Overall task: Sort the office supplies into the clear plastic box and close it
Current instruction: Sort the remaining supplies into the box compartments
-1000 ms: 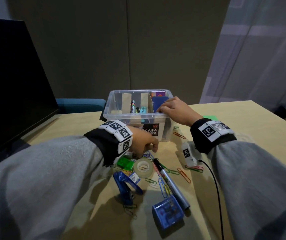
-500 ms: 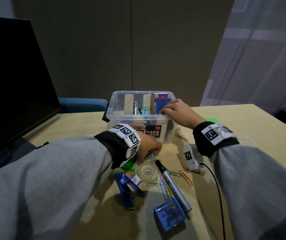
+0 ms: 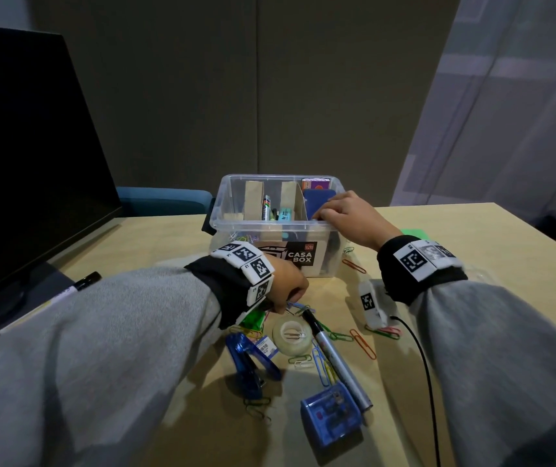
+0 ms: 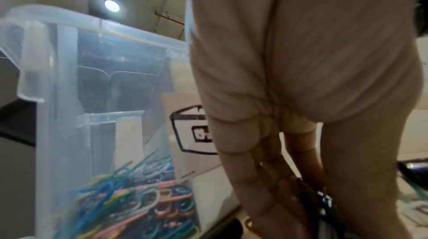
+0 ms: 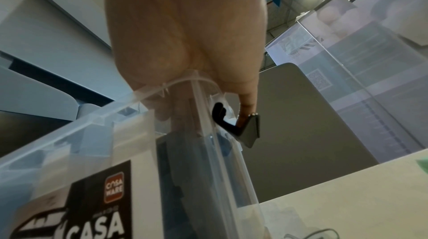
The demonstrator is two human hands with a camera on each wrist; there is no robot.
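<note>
The clear plastic box point(image 3: 271, 226) stands lidless mid-table, split by cardboard dividers, with markers and a blue card inside. Its left part holds coloured paper clips point(image 4: 129, 199). My right hand point(image 3: 322, 215) grips the box's front right corner, fingers curled over the rim point(image 5: 185, 85). My left hand point(image 3: 285, 307) is down on the table just in front of the box, fingers bunched on a few paper clips point(image 3: 298, 307) beside the marker's black cap. In the left wrist view my left hand point(image 4: 310, 193) pinches something small and dark, blurred.
On the table lie a tape roll point(image 3: 292, 333), a grey marker point(image 3: 335, 357), a blue stapler point(image 3: 249, 362), a blue sharpener box point(image 3: 330, 416), scattered clips point(image 3: 362, 342) and a black cable point(image 3: 425, 382). A dark monitor point(image 3: 33, 163) stands left, a pen point(image 3: 84, 281) at its foot.
My left hand has shifted a little to the right over the clips in front of the box. My right hand has stayed on the box's corner.
</note>
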